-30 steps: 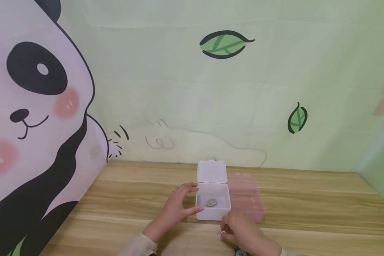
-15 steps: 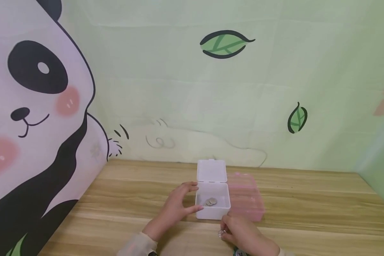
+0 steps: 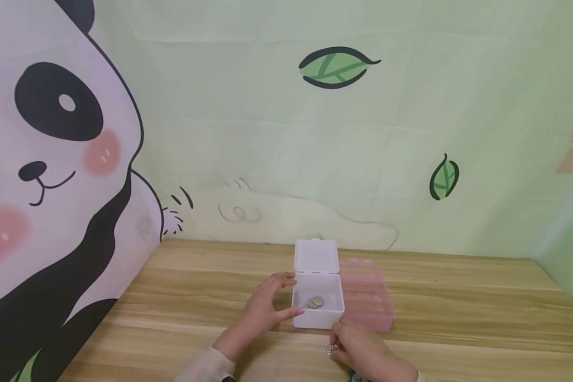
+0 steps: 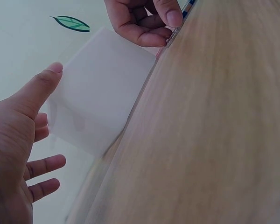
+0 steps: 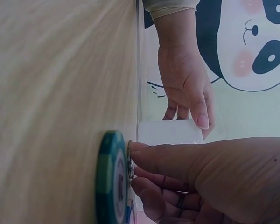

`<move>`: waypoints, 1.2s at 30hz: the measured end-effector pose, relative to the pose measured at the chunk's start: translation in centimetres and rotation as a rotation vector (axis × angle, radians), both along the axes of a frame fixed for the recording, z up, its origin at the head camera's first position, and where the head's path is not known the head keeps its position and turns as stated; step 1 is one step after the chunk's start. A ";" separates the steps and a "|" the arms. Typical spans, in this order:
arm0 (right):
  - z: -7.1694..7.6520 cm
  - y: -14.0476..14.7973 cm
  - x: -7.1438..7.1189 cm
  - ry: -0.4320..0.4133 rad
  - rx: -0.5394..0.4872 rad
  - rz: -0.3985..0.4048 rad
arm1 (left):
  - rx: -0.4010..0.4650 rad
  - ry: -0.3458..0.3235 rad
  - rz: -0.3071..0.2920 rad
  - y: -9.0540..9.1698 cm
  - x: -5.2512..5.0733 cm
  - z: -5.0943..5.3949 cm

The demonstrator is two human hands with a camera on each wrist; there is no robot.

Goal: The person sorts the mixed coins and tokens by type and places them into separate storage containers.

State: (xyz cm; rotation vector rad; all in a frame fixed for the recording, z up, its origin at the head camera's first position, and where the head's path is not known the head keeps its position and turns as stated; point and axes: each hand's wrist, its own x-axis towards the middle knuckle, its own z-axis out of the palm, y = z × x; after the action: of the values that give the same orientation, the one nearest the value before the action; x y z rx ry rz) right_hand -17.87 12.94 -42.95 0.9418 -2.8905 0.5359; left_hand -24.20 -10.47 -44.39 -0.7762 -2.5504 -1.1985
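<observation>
A white lidded box [image 3: 318, 319] stands with its lid raised on the wooden table. Several silver coins [image 3: 316, 302] lie inside it. My left hand [image 3: 262, 305] holds the box's left side, thumb at the front rim and fingers near the back corner; in the left wrist view its other fingers are spread apart. Just in front of the box, low over the table, my right hand [image 3: 363, 345] pinches a small silvery patterned disc [image 3: 331, 349] between thumb and fingers. A green poker chip [image 5: 111, 179] is close by that hand, partly cut off in the head view.
A translucent pink box [image 3: 374, 313] touches or nearly touches the white box on the right. Part of a blue-edged chip [image 5: 130, 212] shows behind the green one. A cloth backdrop [image 3: 248, 106] with a printed panda and leaves rises behind the table [image 3: 458, 318].
Both hands, the boxes and the coins keep their places. The silvery disc has shifted very slightly to the right in my right hand's fingers.
</observation>
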 end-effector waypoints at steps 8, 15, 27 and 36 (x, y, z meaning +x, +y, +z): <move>0.1 -0.1 -0.1 0.003 0.024 0.004 | -0.006 0.012 0.006 0.1 0.0 0.2; 0.3 -0.2 0.0 0.004 0.026 0.005 | -0.003 0.014 0.006 0.0 0.0 0.1; 0.1 0.0 0.1 -0.030 0.023 -0.029 | -0.009 0.016 0.009 0.0 0.0 0.0; 0.2 -0.1 0.4 -0.028 0.003 -0.037 | -0.005 0.003 0.005 0.0 0.0 -0.1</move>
State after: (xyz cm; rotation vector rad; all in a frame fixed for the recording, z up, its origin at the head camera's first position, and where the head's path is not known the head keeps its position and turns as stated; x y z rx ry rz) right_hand -17.43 12.85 -42.74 0.8860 -2.9282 0.5464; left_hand -24.21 -10.51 -44.46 -0.7712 -2.5523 -1.1896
